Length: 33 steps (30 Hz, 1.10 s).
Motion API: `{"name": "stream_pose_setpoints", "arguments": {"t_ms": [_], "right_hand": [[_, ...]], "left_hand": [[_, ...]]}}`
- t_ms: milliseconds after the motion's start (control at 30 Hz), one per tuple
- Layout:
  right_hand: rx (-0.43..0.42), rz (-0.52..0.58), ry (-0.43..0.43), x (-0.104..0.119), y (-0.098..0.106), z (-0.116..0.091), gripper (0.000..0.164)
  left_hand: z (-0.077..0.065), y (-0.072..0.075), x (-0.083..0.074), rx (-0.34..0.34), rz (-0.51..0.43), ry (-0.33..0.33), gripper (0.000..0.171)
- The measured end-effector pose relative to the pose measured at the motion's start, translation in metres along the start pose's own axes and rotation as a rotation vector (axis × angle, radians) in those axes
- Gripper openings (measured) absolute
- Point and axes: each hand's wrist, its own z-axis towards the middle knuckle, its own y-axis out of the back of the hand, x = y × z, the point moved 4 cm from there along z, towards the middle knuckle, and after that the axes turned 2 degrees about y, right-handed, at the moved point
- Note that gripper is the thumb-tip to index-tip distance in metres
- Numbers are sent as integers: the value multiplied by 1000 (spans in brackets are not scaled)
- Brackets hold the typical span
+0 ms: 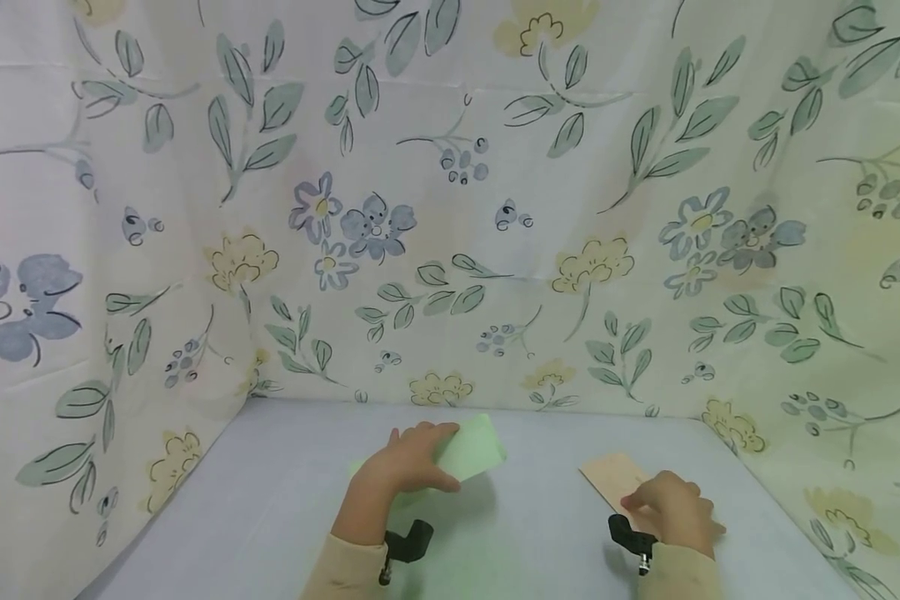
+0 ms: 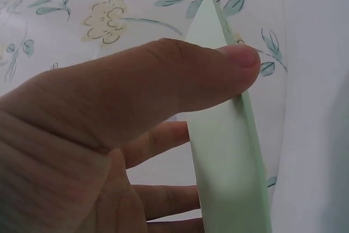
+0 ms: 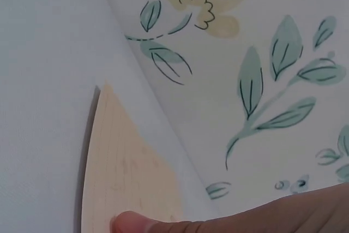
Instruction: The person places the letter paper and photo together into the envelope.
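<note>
My left hand (image 1: pixel 408 458) holds a pale green paper (image 1: pixel 476 450) raised over the table, which throws a soft shadow beneath it. In the left wrist view the thumb lies across the near face of the green paper (image 2: pixel 223 167), with the other fingers behind it. More pale green shows under and behind the left wrist, mostly hidden. Over to the right, my right hand (image 1: pixel 671 508) pinches a peach-coloured card (image 1: pixel 607 475) near its lower corner. The right wrist view shows faint wood-like grain on the card (image 3: pixel 125 173), the thumb on its face and a dark shadow along one edge.
A white table surface (image 1: pixel 285 483) lies under both hands. Floral cloth (image 1: pixel 450 208) hangs behind the table and along its left and right sides. Black camera mounts (image 1: pixel 412 542) sit on both wrists, over beige sleeves.
</note>
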Motion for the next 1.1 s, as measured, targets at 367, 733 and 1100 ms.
{"name": "stream_pose_setpoints", "arguments": {"t_ms": [367,733,1100], "right_hand": [[-19,31,-97,-7,7,-2,73],[-47,-1,-89,-4,6,3,65],[-85,-2,-38,-3,6,-1,58]], "left_hand": [[-1,-1,2,-4,-4,6,83],[0,-2,3,-9,-11,-5,83],[0,1,1,-12,-21,-10,83]]}}
